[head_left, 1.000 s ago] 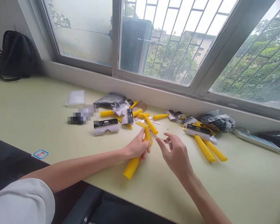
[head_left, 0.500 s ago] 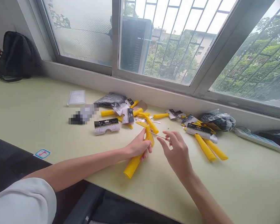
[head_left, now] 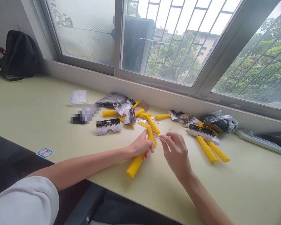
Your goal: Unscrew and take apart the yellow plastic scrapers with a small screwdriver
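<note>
One hand steadies, the other aims: at a pale counter [head_left: 248, 190], a person's left hand [head_left: 141, 147] wraps around the upper part of a yellow tool [head_left: 134, 167], while the right hand [head_left: 176, 148], just beside the tool on its right, pinches a thin metal rod [head_left: 156, 135] between thumb and fingers. The tool's long axis slants from its handle end, nearest the person, away and rightward to its head. The rod reaches in from the tool's right, its tip at that head; whether the two touch cannot be told. The left hand is the nearer, directly on the tool. Beyond the tool's head lies a second yellow tool [head_left: 154, 126]; a printed card [head_left: 107, 125] lies to its left.
</note>
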A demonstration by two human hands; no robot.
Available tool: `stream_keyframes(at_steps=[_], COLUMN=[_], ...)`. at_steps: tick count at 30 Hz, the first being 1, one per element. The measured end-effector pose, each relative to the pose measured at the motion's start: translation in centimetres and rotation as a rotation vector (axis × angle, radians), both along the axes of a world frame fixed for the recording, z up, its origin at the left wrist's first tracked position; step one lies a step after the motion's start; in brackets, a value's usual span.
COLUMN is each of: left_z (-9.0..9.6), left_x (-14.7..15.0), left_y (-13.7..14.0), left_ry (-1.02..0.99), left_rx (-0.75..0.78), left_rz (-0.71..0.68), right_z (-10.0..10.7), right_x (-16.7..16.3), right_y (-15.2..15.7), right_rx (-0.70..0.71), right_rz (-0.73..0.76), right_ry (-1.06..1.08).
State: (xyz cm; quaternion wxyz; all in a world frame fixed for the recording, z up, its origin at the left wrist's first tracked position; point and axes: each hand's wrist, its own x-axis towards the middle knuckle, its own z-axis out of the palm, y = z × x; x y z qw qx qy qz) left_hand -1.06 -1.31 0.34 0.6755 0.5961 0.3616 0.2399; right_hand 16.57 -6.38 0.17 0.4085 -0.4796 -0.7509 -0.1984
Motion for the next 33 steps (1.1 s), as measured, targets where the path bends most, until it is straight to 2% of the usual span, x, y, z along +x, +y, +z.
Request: stream_keyframes(at_steps=[4, 6, 12, 15, 17, 20, 22, 24, 29, 33], left_z=[0.0, -0.1, -0.4, -0.3, -0.3, -0.2, -0.2, -0.2, -0.6, -0.5], left_x=[-0.1, -0.1, 0.1, 0.1, 0.1, 0.2, 0.1, 0.1, 0.2, 0.4], left_y=[-0.1, -0.1, 0.1, 0.3, 0.4, 0.3, 0.3, 0.2, 0.2, 0.1], left_ry=[-0.004, -0.009, -0.024, -0.017, -0.008, -0.006, -0.014, -0.017, -0.034, -0.035], left_rx=[0.009, 0.021, 0.014, -0.024, -0.044, -0.056, -0.037, -0.010, 0.031, 0.036], left_rz=[-0.010, -0.021, -0.017, -0.013, -0.003, 0.003, -0.008, -0.021, -0.038, 0.012], right_z=[-0.1, 0.0, 0.4, 0.4, 0.2, -0.2, -0.3, -0.3, 0.6, 0.8], right_x=[0.0, 0.3, 0.6, 0.6, 0.5, 0.4, 0.4, 0.5, 0.8, 0.7], right_y=[0.0, 0.0, 0.1, 0.4, 0.5, 0.4, 0.3, 0.3, 0.2, 0.3], right_rx=[-0.260, -0.304, 0.013, 0.028, -0.063, -0.316, -0.395, -0.321, 0.026, 0.083], right_rz=[-0.152, -0.151, -0.009, -0.010, -0.023, -0.094, -0.140, -0.136, -0.032, -0.024], right_ry=[0.151, 0.158, -0.024, -0.025, 0.049, 0.166, 0.201, 0.177, -0.030, -0.072])
